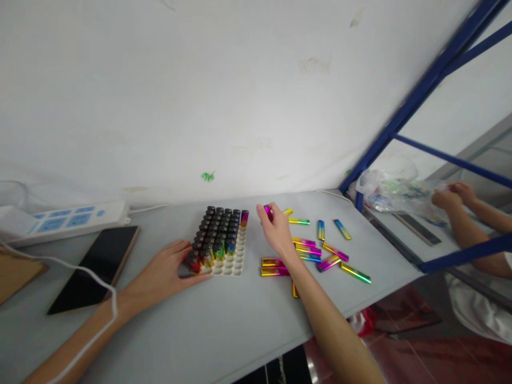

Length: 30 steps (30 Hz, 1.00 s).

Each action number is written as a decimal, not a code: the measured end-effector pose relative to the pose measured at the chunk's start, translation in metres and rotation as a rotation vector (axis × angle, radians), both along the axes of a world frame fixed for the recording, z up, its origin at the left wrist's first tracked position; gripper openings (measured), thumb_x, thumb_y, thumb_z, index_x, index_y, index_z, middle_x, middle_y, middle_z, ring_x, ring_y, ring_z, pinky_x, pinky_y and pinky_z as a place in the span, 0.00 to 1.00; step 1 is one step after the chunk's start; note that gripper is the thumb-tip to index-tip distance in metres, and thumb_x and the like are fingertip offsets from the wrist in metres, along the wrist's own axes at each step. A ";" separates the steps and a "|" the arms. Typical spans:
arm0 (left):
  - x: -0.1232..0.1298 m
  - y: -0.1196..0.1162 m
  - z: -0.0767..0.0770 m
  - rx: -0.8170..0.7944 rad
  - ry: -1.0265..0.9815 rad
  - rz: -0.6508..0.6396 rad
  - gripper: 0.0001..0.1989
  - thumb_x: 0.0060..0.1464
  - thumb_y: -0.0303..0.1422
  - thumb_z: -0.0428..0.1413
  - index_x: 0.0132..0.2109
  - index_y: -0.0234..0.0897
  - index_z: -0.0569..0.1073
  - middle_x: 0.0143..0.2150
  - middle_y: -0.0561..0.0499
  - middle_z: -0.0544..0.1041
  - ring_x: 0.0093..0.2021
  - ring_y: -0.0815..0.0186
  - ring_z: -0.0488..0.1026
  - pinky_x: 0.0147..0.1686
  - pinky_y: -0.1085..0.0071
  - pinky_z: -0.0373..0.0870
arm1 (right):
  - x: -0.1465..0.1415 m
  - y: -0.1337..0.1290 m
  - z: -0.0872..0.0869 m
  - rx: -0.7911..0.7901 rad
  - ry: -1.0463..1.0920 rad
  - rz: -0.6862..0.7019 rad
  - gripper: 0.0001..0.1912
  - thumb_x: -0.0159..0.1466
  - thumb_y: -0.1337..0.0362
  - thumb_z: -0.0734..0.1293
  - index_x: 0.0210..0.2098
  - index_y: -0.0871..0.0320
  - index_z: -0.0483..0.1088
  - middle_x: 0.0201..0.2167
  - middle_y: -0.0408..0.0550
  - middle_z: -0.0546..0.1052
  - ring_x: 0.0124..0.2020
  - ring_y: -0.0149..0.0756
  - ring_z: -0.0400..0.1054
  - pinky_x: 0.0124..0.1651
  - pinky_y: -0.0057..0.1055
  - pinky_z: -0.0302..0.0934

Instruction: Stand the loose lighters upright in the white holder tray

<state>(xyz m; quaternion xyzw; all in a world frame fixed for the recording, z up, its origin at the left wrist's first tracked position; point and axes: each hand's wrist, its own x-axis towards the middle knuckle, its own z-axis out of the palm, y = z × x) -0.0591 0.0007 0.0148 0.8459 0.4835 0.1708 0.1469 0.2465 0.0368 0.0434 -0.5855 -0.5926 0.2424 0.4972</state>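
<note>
A white tray with rows of round holes (239,256) lies on the table. Its left part is filled with upright tubes with black tops (218,229), their shiny sides red, yellow, green and blue. At the far right corner stands a magenta-and-yellow tube (244,217). My left hand (176,266) grips the tray's near left corner, thumb along the front edge. Just right of the tray, my right hand (276,226) is raised, its fingers closed on a magenta metallic tube (268,212). Several loose shiny gradient tubes (308,249) lie around and beyond my right forearm.
To the left are a black phone (96,269), a white power strip (76,218) and a white cable (92,274) over my left forearm. A blue metal frame (400,117) stands at right. Beyond it, another person's hands (452,197) are at a clear plastic bag (396,186).
</note>
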 end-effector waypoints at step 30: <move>0.001 -0.003 0.002 -0.017 -0.002 0.000 0.27 0.57 0.61 0.65 0.38 0.40 0.81 0.44 0.42 0.85 0.48 0.47 0.81 0.54 0.51 0.79 | -0.006 0.011 -0.031 -0.022 -0.670 0.309 0.03 0.79 0.63 0.68 0.48 0.56 0.72 0.45 0.55 0.82 0.41 0.44 0.78 0.44 0.35 0.67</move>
